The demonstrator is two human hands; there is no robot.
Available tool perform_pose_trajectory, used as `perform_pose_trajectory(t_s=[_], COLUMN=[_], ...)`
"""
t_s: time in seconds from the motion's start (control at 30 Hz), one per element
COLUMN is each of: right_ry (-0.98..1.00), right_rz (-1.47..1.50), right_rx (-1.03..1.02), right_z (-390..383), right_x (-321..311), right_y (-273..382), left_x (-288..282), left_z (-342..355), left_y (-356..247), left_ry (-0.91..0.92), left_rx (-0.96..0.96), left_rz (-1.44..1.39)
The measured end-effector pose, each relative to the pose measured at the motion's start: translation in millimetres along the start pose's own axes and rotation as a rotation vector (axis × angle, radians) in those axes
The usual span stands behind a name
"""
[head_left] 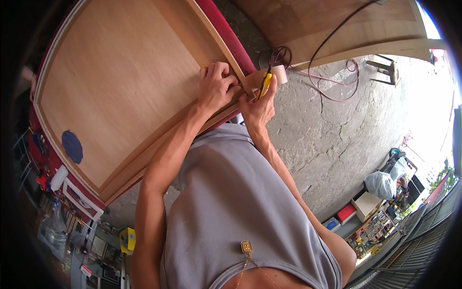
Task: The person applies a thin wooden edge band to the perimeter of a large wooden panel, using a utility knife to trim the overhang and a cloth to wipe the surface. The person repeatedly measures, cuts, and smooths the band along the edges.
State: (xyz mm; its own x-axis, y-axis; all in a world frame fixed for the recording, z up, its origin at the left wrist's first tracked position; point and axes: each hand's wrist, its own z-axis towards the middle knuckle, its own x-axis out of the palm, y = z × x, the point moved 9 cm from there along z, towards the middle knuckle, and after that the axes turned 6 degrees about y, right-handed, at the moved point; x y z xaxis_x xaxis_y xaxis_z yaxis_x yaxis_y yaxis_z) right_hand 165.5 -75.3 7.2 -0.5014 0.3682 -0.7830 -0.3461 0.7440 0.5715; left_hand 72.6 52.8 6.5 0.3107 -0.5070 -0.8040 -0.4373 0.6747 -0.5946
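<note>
My right hand (259, 108) is wrapped round a yellow and black utility knife (265, 85) at the corner of a shallow wooden box frame (219, 38). A curled strip of wood veneer (280, 74) sticks out past that corner, just beyond the knife. My left hand (219, 89) is inside the corner, fingers bent and thumb close to the frame's edge. Whatever lies under those fingertips is hidden. The frame has a pale wood panel (120, 77) as its floor, and dark red material (233, 36) shows along its outer side.
A dark blue patch (73, 146) lies on the panel's left part. Beyond the corner, a coiled hose (337, 98) rests on cracked concrete floor (317, 139), near a small stool (385, 70). A large wooden board (337, 29) stands at the back. Bags (385, 180) and boxes fill the right.
</note>
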Motion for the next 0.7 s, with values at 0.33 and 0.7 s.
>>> perform_pose_trajectory(t_s=[0.33, 0.7], right_ry=[-0.042, -0.020], right_rz=[0.043, 0.032], right_rx=[-0.006, -0.008], right_z=[11.9, 15.1], right_x=[-2.3, -2.4], right_y=[-2.0, -4.9], left_x=[-20.3, -68.4], left_z=[-3.8, -155.1], left_y=[-1.0, 77.3], left_ry=[-0.120, 0.036], left_rx=[-0.020, -0.236], left_rz=[0.164, 0.375])
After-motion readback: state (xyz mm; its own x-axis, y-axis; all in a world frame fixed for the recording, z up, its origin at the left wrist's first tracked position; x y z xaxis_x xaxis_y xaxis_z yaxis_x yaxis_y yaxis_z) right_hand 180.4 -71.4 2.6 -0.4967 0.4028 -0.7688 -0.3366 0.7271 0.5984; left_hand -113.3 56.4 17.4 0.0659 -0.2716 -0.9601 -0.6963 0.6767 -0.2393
